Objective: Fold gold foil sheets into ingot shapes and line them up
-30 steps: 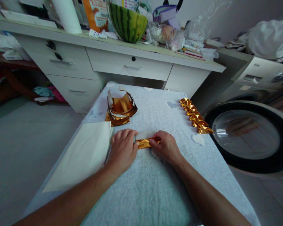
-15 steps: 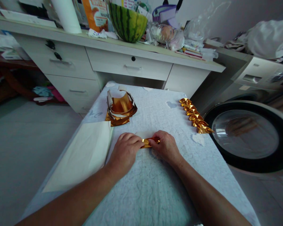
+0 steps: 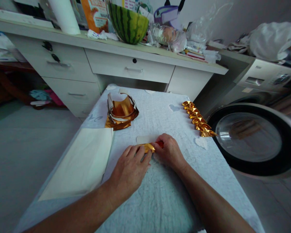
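Observation:
A narrow folded strip of gold foil paper [image 3: 147,148] lies on the cloth-covered table between my hands. My left hand [image 3: 131,163] rests on its left part, palm down with the fingers stretched out and slightly apart, hiding that end. At the other end, my right hand [image 3: 168,149] pinches the strip between thumb and fingers; a reddish-orange bit shows there. Just behind the strip a pale flap [image 3: 147,139] shows. Further back stands a curled stack of gold foil sheets [image 3: 122,110]. A row of folded gold foil pieces [image 3: 197,119] lies to the right.
A sheet of white paper [image 3: 80,161] covers the table's left side. Beyond the table stands a white desk [image 3: 109,66] bearing half a watermelon [image 3: 128,24] and clutter. The open round door of a washing machine [image 3: 254,139] sits close to the right edge.
My left hand has loosened from its grip and flattened its fingers over the foil. A pale flap now shows behind the strip. The right hand keeps its pinch. The view has shifted slightly.

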The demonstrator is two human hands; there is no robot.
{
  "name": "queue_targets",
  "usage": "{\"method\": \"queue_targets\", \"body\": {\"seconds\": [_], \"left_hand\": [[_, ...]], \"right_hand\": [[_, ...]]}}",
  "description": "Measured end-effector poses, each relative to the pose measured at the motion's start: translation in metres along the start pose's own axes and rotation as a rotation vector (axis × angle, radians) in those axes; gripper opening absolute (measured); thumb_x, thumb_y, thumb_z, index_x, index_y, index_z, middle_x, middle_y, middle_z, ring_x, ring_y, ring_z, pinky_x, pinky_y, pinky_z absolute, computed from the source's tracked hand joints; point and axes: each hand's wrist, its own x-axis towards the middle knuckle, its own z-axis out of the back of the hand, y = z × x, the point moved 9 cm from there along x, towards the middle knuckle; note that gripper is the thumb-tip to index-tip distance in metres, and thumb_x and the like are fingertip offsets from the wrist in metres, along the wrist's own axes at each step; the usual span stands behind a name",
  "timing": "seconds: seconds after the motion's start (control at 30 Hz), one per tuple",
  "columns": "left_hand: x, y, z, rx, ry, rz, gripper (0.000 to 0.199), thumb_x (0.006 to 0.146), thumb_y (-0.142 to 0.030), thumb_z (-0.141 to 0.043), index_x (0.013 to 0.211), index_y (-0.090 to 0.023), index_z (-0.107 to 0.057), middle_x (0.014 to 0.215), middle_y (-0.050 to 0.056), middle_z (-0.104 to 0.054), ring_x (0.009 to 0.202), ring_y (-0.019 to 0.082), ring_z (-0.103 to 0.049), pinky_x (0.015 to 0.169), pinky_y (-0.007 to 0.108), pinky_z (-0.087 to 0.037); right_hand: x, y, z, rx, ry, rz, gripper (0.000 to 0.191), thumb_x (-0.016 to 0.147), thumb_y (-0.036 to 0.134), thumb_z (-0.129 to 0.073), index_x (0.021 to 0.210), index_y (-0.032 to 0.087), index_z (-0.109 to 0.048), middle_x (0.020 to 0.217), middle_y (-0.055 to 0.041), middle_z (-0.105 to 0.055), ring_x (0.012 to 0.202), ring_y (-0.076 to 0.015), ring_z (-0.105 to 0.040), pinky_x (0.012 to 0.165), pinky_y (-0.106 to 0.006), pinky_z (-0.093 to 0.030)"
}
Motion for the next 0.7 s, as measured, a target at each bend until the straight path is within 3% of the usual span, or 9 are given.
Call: {"method": "queue_targets", "body": {"seconds": [0.23,0.5,0.63,0.7], "left_hand": [[-0.003,0.001,-0.004,-0.011,-0.007,0.017,0.037,0.087,-0.022,-0.063,0.123,-0.019,-0.06,0.126,0.011,-0.061,0.112,0.031,-0.055,0.091,0.046,-0.05],[-0.004,0.0,-0.008,0.03,-0.011,0.006,0.038,0.087,-0.023,-0.063,0.124,-0.019,-0.061,0.133,0.01,-0.06,0.115,0.032,-0.055,0.091,0.046,-0.052],[-0.004,-0.001,-0.007,0.055,-0.033,0.01,0.038,0.088,-0.024,-0.061,0.125,-0.018,-0.06,0.133,0.009,-0.06,0.114,0.031,-0.055,0.092,0.046,-0.052],[-0.004,-0.001,-0.008,0.057,-0.033,0.007,0.038,0.088,-0.024,-0.062,0.125,-0.018,-0.06,0.133,0.009,-0.06,0.114,0.031,-0.055,0.092,0.046,-0.052]], "right_hand": [[0.0,-0.012,0.008,-0.031,0.011,-0.028,0.016,0.085,0.021,-0.065,0.07,0.016,-0.062,0.084,-0.0059,-0.059,0.085,-0.0192,-0.053,0.079,-0.03,-0.04],[0.001,-0.018,0.003,-0.066,0.003,-0.037,0.017,0.085,0.021,-0.064,0.069,0.017,-0.059,0.083,-0.0063,-0.057,0.084,-0.0201,-0.053,0.08,-0.031,-0.041],[-0.002,-0.018,0.013,-0.112,-0.091,-0.041,0.003,0.083,0.017,-0.064,0.083,0.016,-0.061,0.088,-0.0082,-0.057,0.087,-0.0226,-0.052,0.081,-0.034,-0.042],[-0.006,-0.01,0.022,-0.111,-0.168,0.01,0.007,0.083,0.016,-0.062,0.09,0.016,-0.061,0.094,-0.0095,-0.058,0.09,-0.0239,-0.051,0.083,-0.036,-0.042]]}}
